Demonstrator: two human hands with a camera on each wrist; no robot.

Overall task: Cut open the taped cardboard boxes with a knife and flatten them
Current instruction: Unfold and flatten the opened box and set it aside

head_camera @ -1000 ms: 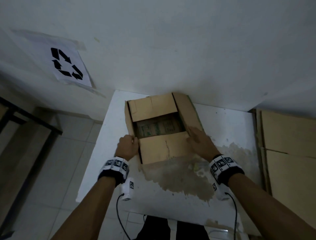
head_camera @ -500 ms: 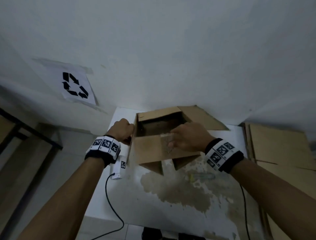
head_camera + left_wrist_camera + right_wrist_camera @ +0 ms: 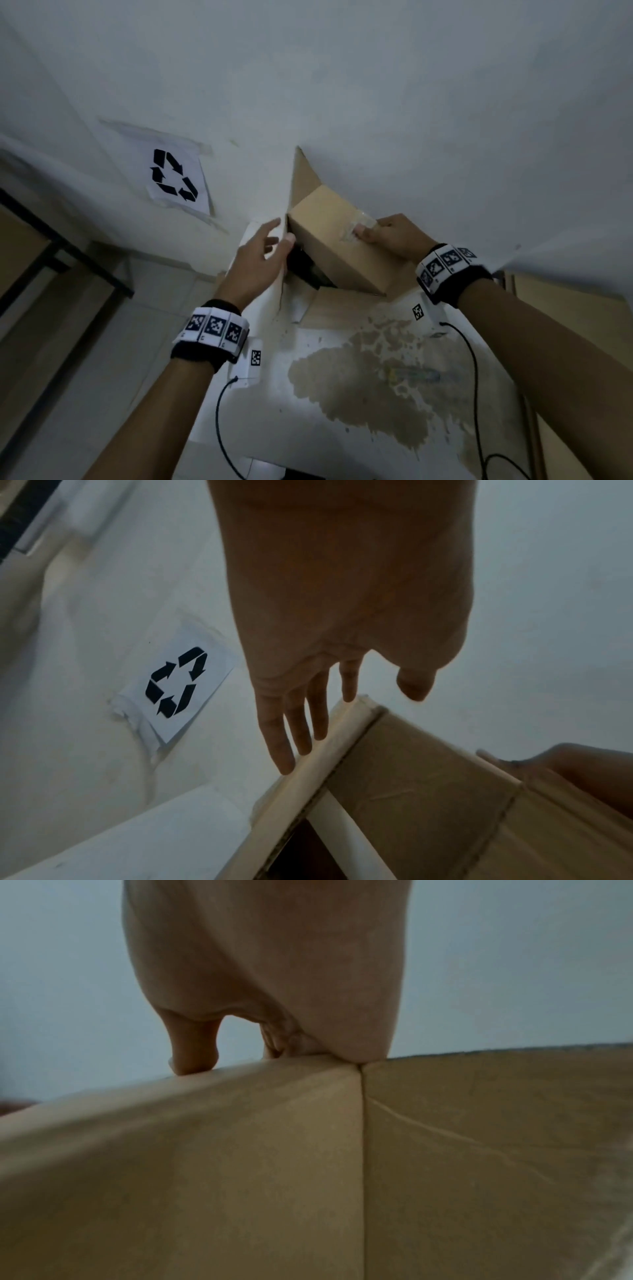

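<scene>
Two hands on one cardboard box [image 3: 337, 240] here, tipped up on edge over the far end of the tabletop [image 3: 239, 404], close against the white wall [image 3: 411, 102]; the left hand [image 3: 257, 263] is spread nearly flat, fingers [image 3: 291, 723] straight and lying along the pale outer face of a side flap, thumb apart on the other side of that flap's edge, nothing clenched; the right hand [image 3: 390, 236] has its fingers curled over the box's upper right edge, thumb pressed onto the brown top panel right where a strip of clear tape [image 3: 359, 222] wrinkles across it; from the right wrist view the thumb and curled fingers sit on the rim of the folded panel, so that hand has a proper hold; the box's open end faces down toward the person, dark inside, with a loose flap lying on the tabletop beneath it; one flap points up against the wall; a big brown stain [image 3: 359, 387] spreads over the white tabletop, and a slim object lies on it, too blurred to name; a recycling sign [image 3: 174, 180] is taped to the wall at left; flat cardboard sheets [image 3: 582, 325] lean at the right.
</scene>
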